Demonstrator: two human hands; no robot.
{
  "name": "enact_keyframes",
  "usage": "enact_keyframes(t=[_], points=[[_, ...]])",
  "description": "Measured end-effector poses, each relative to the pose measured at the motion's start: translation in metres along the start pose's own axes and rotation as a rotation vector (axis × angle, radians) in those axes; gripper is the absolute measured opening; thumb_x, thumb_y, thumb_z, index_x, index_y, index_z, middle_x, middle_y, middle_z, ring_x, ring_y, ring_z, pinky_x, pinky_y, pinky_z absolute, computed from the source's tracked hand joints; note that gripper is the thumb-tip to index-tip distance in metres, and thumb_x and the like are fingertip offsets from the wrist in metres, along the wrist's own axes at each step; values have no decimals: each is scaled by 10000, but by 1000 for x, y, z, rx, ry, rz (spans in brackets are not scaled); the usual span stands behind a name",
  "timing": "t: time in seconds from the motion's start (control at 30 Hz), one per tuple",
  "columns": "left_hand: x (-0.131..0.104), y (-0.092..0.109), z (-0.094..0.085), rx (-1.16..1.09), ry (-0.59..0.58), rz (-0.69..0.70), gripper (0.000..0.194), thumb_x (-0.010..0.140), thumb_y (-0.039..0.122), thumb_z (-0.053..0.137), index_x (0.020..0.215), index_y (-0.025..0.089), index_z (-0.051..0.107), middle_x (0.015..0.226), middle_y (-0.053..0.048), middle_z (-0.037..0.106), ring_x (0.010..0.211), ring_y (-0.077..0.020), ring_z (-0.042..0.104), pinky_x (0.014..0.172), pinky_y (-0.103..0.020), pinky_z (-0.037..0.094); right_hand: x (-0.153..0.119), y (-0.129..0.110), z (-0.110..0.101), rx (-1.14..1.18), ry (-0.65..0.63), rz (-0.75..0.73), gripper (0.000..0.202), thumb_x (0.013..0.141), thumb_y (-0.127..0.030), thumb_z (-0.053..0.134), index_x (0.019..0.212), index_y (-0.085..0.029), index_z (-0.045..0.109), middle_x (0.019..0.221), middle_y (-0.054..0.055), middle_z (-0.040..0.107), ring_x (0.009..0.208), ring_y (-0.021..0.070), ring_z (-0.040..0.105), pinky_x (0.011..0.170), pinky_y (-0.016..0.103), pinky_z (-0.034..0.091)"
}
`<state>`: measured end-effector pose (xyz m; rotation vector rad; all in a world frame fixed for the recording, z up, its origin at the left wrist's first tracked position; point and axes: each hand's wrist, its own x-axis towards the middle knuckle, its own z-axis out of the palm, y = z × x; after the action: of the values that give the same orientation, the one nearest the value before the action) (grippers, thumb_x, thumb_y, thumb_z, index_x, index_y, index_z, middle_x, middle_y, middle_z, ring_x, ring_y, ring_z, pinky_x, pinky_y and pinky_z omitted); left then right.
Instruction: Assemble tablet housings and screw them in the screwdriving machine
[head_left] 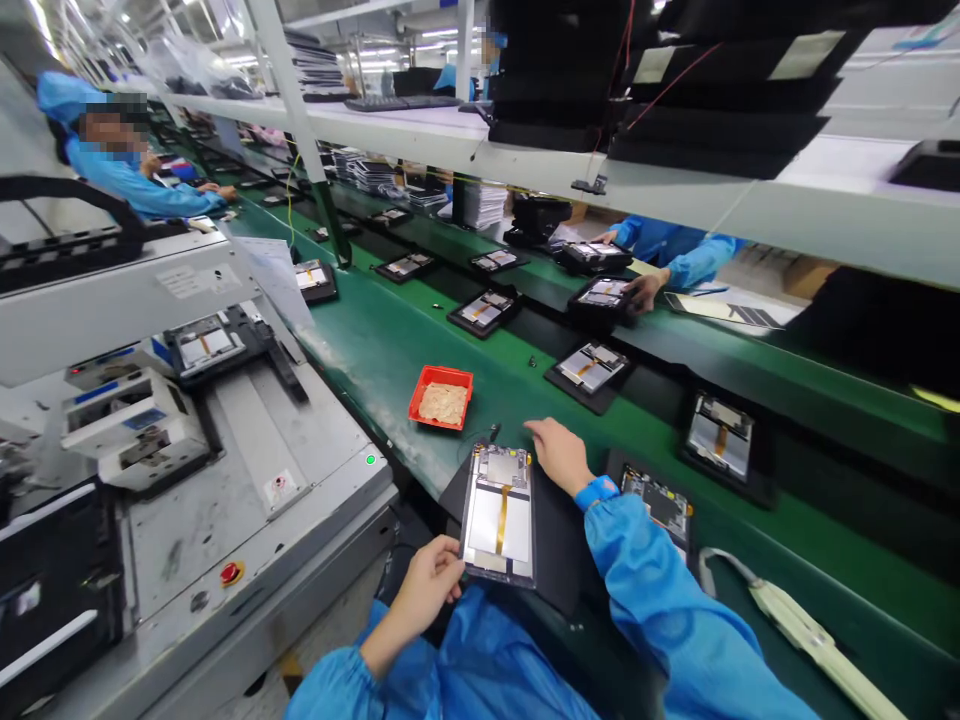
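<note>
An opened tablet (517, 520) lies tilted in front of me on a black sheet (559, 550), its circuit board and orange ribbon cable facing up. My left hand (431, 585) pinches the tablet's lower left edge between thumb and fingers. Just past the upper right corner is my right hand (561, 458), fingers curled together and pointing left; whether they hold something small is hidden. A small dark part with a thin wire (495, 432) lies near the tablet's top edge. Left of it stands a red tray (441, 398) with tan material in it.
Several opened tablets on black sheets (589, 370) lie along the green conveyor (375, 345). A grey machine (225, 450) holding another tablet stands at my left. A cream handheld tool (814, 640) is at my right. Co-workers' hands (646, 290) work across the line, below a shelf (555, 165).
</note>
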<state>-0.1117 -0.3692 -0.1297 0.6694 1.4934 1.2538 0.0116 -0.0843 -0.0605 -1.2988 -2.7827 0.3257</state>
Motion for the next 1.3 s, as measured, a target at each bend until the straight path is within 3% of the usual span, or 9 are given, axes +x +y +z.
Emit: enact_keyframes(t=[0.2, 0.33, 0.47, 0.57, 0.63, 0.73, 0.87, 1.1, 1.3], points=[[0, -4, -1, -50, 13, -34, 246, 772, 360, 680, 888, 166, 583, 629, 53, 547, 491, -104, 569, 462, -208, 399, 51, -16, 7, 28, -121, -372, 405, 855, -76, 581, 1175, -285, 714, 1203, 63, 622, 1106, 205, 547, 901, 286, 428], [0, -6, -1, -64, 29, -60, 238, 761, 342, 672, 893, 165, 583, 646, 49, 556, 494, -101, 562, 465, -210, 387, 77, -32, 12, 55, -151, -478, 253, 815, -94, 651, 987, -239, 768, 1090, 78, 636, 1037, 216, 551, 872, 301, 432], [-5, -2, -4, -65, 39, -37, 228, 780, 333, 662, 917, 162, 598, 687, 34, 567, 518, -104, 554, 495, -227, 402, 77, -40, 0, 140, -107, -512, 156, 868, -145, 611, 896, -203, 752, 1042, 90, 628, 1026, 215, 546, 872, 308, 434], [-16, 9, -10, 0, 142, 46, 199, 844, 325, 616, 972, 173, 622, 754, 4, 597, 612, -130, 577, 581, -257, 451, 50, -46, -15, 265, -22, -479, 171, 931, -229, 546, 967, -187, 708, 1043, 83, 635, 992, 195, 571, 872, 307, 448], [-26, 22, -14, 118, 259, 126, 173, 889, 322, 577, 981, 190, 640, 797, -20, 626, 706, -163, 599, 656, -284, 468, 18, -51, -21, 529, -3, -346, 172, 917, -320, 581, 929, -177, 676, 910, 51, 658, 838, 176, 602, 779, 303, 476], [-38, 51, -12, 299, 345, 276, 160, 931, 307, 532, 917, 214, 661, 839, -42, 651, 775, -195, 602, 718, -308, 460, -38, -62, -20, 1100, -181, -17, 271, 793, -425, 724, 829, -171, 635, 681, 6, 655, 593, 146, 581, 609, 289, 475], [-35, 86, 3, 385, 235, 449, 210, 959, 281, 490, 932, 234, 693, 867, -59, 654, 785, -206, 602, 735, -315, 455, -96, -76, -7, 1478, -367, 251, 357, 686, -423, 823, 840, -145, 659, 683, 55, 708, 580, 152, 633, 615, 289, 503], [-15, 93, 16, 584, 111, 467, 240, 962, 234, 482, 972, 225, 721, 912, -60, 671, 849, -205, 626, 786, -309, 453, -133, -84, 9, 1345, -190, 178, 229, 754, -390, 761, 850, -184, 729, 672, 13, 686, 656, 181, 638, 679, 312, 520], [-11, 94, 12, 705, 41, 411, 258, 961, 223, 477, 931, 215, 733, 891, -53, 683, 827, -195, 645, 776, -304, 457, -143, -83, 10, 1035, -5, -55, 173, 876, -365, 634, 895, -246, 759, 929, 47, 738, 875, 232, 670, 825, 343, 521]])
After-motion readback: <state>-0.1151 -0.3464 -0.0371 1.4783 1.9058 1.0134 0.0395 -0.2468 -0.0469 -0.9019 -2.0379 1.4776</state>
